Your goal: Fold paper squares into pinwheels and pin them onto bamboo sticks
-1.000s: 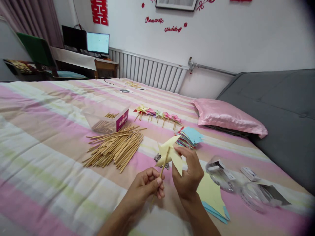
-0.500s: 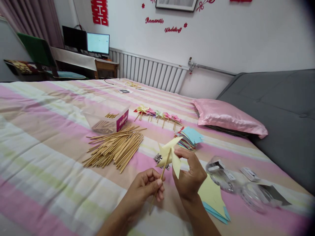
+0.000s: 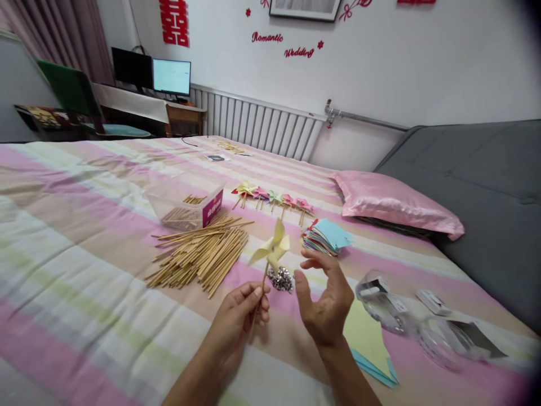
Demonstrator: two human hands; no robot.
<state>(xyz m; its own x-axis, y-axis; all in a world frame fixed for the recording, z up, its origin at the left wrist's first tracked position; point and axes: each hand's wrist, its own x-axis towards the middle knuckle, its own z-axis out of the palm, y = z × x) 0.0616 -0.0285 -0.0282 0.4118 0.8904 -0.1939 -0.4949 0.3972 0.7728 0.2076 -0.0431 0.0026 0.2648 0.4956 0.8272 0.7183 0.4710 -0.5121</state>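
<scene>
My left hand (image 3: 243,309) grips the thin wooden stick of a pale yellow paper pinwheel (image 3: 274,248), held upright above the bed. To its right, my right hand (image 3: 324,296) is apart from the pinwheel, thumb and fingers spread with nothing between them. Behind the pinwheel lies a small heap of silvery metal pins (image 3: 281,279), partly hidden by it. Pale yellow paper sheets (image 3: 367,332) with blue ones beneath lie beside my right wrist. Farther back is a stack of coloured cut paper (image 3: 327,234).
A pile of wooden sticks (image 3: 207,251) lies left of centre, before a clear plastic box (image 3: 181,208) with more sticks. Several small finished pinwheels (image 3: 274,197) are lined up farther back. Clear plastic containers (image 3: 382,299) lie at right. A pink pillow (image 3: 393,197) rests against the grey headboard.
My right hand has let go of the yellow pinwheel and opened. The pinwheel has moved left in my left hand and its blades have turned, so more of the pin heap shows.
</scene>
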